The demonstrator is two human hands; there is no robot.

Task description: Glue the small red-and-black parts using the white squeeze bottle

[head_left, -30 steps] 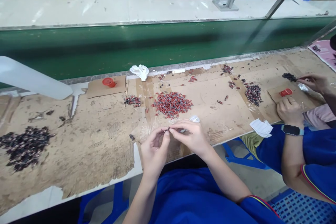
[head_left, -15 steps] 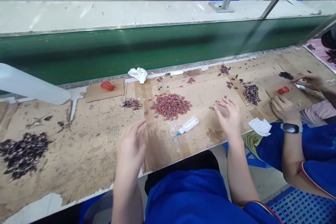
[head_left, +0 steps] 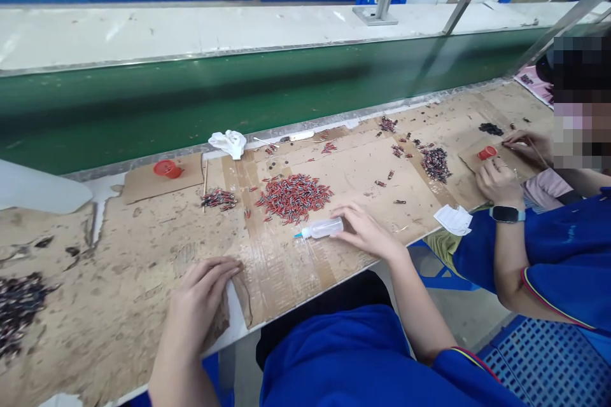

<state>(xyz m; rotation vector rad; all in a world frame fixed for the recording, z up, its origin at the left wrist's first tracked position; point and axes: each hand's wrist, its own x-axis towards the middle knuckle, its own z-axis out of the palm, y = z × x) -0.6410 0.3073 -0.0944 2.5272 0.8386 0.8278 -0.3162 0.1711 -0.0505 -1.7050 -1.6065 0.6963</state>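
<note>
My left hand (head_left: 198, 302) lies flat on the worn cardboard (head_left: 143, 267) near the bench's front edge, fingers stretched out and holding nothing. My right hand (head_left: 365, 231) rests on the cardboard with its fingers touching the rear end of a small clear squeeze bottle (head_left: 321, 228) that lies on its side, nozzle pointing left. Just beyond the bottle is a heap of small red and grey parts (head_left: 293, 195). A smaller bunch of the same parts (head_left: 218, 198) lies to its left.
A green conveyor belt (head_left: 238, 95) runs behind the bench. A red cap (head_left: 167, 168) and a crumpled white tissue (head_left: 229, 142) lie at the back. Dark parts (head_left: 19, 308) are piled far left. A co-worker in blue sits at the right, hands (head_left: 499, 181) by another red cap (head_left: 487, 152).
My hands came apart from a pinch in front of me. The left dropped flat onto the cardboard at the left; the right swung out and came back onto the bottle. The view shifted right.
</note>
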